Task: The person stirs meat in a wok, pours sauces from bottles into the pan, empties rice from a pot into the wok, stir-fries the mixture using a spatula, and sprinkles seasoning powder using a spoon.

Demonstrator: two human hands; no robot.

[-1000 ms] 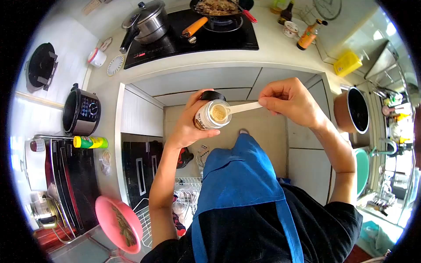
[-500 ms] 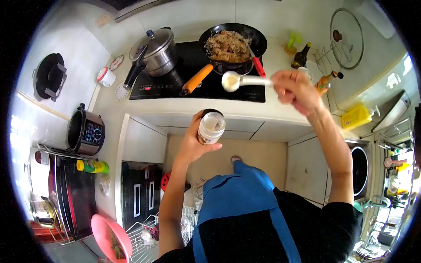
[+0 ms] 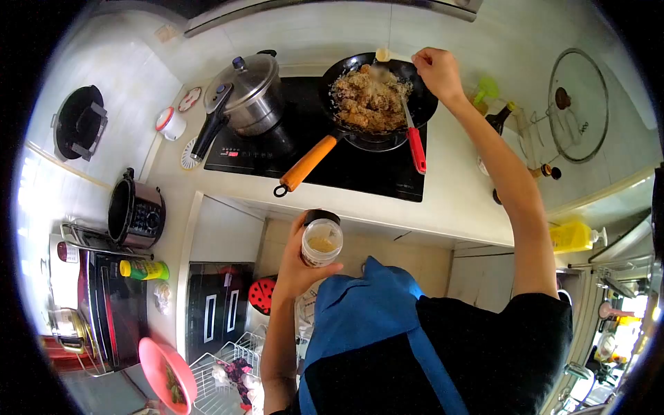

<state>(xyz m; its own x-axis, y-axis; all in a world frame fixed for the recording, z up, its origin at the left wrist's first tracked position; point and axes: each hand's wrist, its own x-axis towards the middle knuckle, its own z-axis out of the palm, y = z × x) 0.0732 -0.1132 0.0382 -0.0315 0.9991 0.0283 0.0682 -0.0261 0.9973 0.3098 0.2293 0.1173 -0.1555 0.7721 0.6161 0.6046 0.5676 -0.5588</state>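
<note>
My left hand [image 3: 296, 268] is wrapped round a clear jar [image 3: 322, 249] with pale granules inside. Its black lid [image 3: 322, 216] is at the jar's far side, and the mouth faces up toward me. My right hand [image 3: 437, 70] grips a white measuring spoon [image 3: 382, 55] by its handle, which is blurred. The spoon's bowl is tilted above the far rim of a black wok [image 3: 332, 77], and a faint pale streak shows beneath it. Fried rice [image 3: 370, 102] fills the wok. A red-handled spatula [image 3: 416, 149] rests in the rice, its handle over the near right rim.
The wok stands on a black induction cooktop [image 3: 311, 162], its wooden handle [image 3: 308, 166] pointing toward me. To its left is a pressure cooker [image 3: 252, 97]. Bottles [image 3: 499, 117] line the counter at right. A glass lid [image 3: 578, 104] hangs on the right wall.
My right hand has moved up and forward, bringing the spoon from in front of the cooktop to over the wok and tipping it. My left hand with the jar has shifted slightly down in view.
</note>
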